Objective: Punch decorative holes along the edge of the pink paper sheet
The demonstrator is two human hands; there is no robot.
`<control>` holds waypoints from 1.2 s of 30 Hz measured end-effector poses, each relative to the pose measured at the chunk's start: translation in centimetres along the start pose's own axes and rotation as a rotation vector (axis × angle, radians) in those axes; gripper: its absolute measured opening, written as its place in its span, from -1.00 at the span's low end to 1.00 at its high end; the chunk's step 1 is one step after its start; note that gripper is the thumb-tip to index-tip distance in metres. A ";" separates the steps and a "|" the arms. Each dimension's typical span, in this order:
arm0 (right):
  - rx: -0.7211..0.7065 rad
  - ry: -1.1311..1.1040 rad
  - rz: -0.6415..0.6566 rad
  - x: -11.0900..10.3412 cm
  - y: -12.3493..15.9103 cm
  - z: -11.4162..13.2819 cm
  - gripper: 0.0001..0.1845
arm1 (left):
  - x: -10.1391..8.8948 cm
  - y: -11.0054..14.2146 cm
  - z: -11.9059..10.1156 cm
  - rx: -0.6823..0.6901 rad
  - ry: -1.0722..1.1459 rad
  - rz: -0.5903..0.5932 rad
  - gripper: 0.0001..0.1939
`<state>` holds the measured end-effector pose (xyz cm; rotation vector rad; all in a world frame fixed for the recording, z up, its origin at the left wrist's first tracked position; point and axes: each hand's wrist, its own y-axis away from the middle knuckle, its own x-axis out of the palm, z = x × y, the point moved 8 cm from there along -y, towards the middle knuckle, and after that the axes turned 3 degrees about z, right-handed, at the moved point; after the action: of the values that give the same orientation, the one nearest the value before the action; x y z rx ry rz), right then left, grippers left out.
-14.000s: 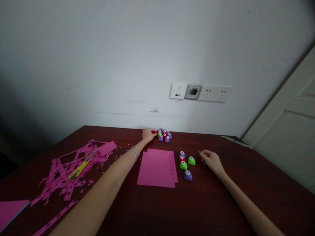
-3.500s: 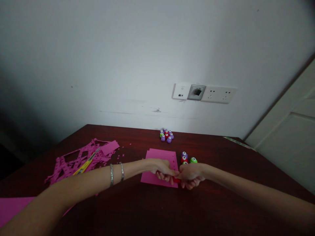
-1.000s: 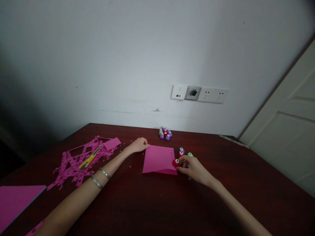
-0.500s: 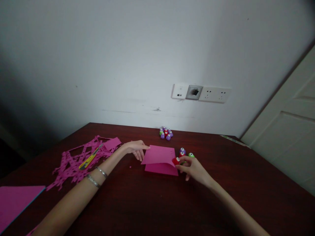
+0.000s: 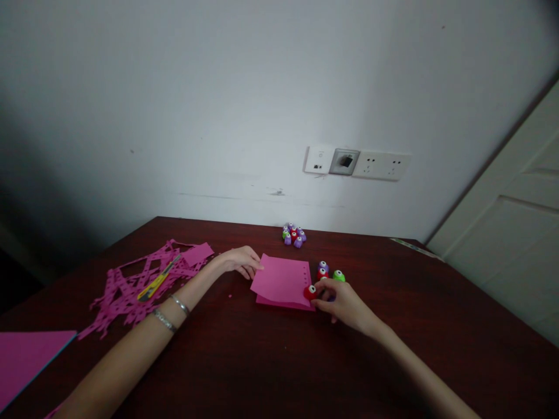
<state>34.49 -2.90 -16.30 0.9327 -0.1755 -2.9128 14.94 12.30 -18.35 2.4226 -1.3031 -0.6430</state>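
Observation:
My left hand (image 5: 241, 261) pinches the left edge of a pink paper sheet (image 5: 282, 276), its thumb on top. This sheet lies over a second pink sheet (image 5: 283, 303), whose lower edge shows beneath. A row of small marks, like punched holes, runs down the upper sheet's right side. My right hand (image 5: 338, 298) is closed on a small red one-eyed figure (image 5: 310, 292) at that sheet's lower right edge; whether the paper is gripped too I cannot tell. Just beyond that hand stand similar purple (image 5: 322, 266), red (image 5: 322, 274) and green (image 5: 338, 276) figures.
Pink perforated paper strips (image 5: 116, 297) lie heaped at the left, with a yellow utility knife (image 5: 152, 287) on them. A pink sheet (image 5: 32, 358) is at the near left. Several one-eyed figures (image 5: 294, 235) cluster by the wall. Sockets (image 5: 379, 166) are on the wall.
My right hand has brought the red figure slightly left and down onto the upper sheet's edge. The sheet's raised front edge now lies lower. My left hand stays at the left edge.

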 end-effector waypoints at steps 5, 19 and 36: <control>-0.001 0.060 0.006 -0.3 0.3 0.6 -0.75 | 0.1 0.8 -1.4 0.067 -0.008 -0.016 -0.69; -0.036 0.132 -0.060 -0.8 0.3 0.8 -0.74 | -0.1 1.2 -2.8 0.181 -0.059 -0.032 -0.71; -0.186 0.329 -0.261 -4.0 0.7 2.0 -0.81 | -1.1 1.7 -3.1 0.188 -0.056 -0.063 -0.69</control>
<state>36.59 -2.96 -12.33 1.4742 0.2511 -2.8704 14.90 12.49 -14.66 2.6224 -1.3705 -0.6342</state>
